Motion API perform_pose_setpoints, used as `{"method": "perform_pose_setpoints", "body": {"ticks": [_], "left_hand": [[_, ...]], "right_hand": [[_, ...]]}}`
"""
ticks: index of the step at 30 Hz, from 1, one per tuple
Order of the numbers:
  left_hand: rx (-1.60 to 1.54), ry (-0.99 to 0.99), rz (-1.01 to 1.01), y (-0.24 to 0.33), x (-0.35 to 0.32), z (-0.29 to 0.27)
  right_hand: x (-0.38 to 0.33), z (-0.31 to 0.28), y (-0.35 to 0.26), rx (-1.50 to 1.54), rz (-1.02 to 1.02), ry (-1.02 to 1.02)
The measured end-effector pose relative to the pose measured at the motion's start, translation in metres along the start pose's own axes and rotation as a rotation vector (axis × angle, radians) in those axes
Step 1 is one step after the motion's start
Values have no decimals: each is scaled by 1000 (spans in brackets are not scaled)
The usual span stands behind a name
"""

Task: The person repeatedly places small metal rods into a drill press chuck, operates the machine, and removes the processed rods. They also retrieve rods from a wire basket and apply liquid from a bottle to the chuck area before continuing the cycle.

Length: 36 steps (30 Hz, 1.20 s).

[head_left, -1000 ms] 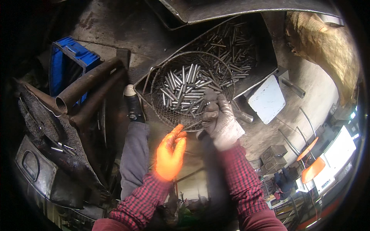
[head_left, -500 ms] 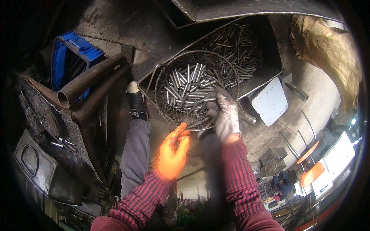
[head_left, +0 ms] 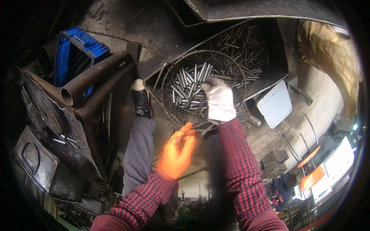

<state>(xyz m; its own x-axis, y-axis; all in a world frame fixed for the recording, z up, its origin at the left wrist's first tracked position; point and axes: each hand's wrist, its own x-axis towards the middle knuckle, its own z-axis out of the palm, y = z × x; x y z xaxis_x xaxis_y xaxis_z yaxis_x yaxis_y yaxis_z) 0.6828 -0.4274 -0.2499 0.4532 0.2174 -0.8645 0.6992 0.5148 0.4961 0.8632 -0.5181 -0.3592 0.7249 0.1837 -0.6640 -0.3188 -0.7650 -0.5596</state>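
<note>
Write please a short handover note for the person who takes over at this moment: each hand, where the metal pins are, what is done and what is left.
Left hand: orange glove, open, fingers together, held near the knee below the wire basket. It holds nothing.
Right hand: pale glove, reached into the basket, on top of the metal pins. Whether its grip closes on any pin cannot be seen.
Things: the round wire basket stands by the person's shoe. More pins lie loose in the flat metal tray behind it.
Done: a heap of pins is in the basket.
Left: many pins are still in the tray.
</note>
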Motion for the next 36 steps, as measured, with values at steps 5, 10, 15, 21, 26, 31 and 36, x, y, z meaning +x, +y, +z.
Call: {"method": "perform_pose_setpoints", "body": {"ticks": [5, 10, 15, 21, 26, 31, 36], "left_hand": [[17, 4, -7, 4, -2, -1], [62, -16, 30, 3, 0, -1], [28, -11, 21, 0, 0, -3], [-22, -4, 51, 1, -2, -3], [29, -22, -10, 4, -1, -4], [46, -25, 22, 3, 0, -6], [46, -25, 18, 5, 2, -7]], "right_hand": [[-7, -21, 30, 766, 403, -113], [-24, -19, 59, 1358, 546, -274], [-30, -11, 53, 1523, 700, -257], [-25, -27, 29, -105, 181, -60], [4, -11, 9, -400, -148, 142], [57, 31, -2, -859, -298, -120], [52, 46, -1, -772, -231, -67]]}}
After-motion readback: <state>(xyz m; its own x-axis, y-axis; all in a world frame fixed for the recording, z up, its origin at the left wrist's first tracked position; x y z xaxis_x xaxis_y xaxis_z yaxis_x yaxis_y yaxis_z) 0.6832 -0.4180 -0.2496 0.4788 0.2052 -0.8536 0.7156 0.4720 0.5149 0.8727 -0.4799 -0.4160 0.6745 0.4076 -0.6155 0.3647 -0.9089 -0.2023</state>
